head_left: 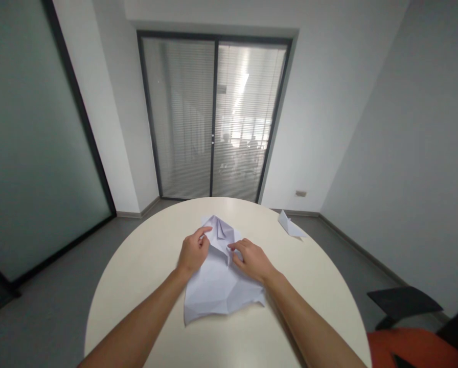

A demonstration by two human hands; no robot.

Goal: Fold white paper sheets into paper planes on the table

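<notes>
A creased white sheet of paper (217,286) lies on the table in front of me, its far end folded up into a raised, pointed shape. My left hand (194,250) is at the left side of that folded part, thumb and index finger closed on the paper's edge. On the right side, my right hand (252,259) pinches a small flap of the same sheet between thumb and fingers. The near edge of the paper is uneven and lifts slightly off the tabletop.
The round cream table (137,286) fills the area before me. Near its far right edge sits a folded white paper piece (290,226). An orange and black chair (409,347) stands at the lower right. Beyond the table are glass doors with blinds (183,122).
</notes>
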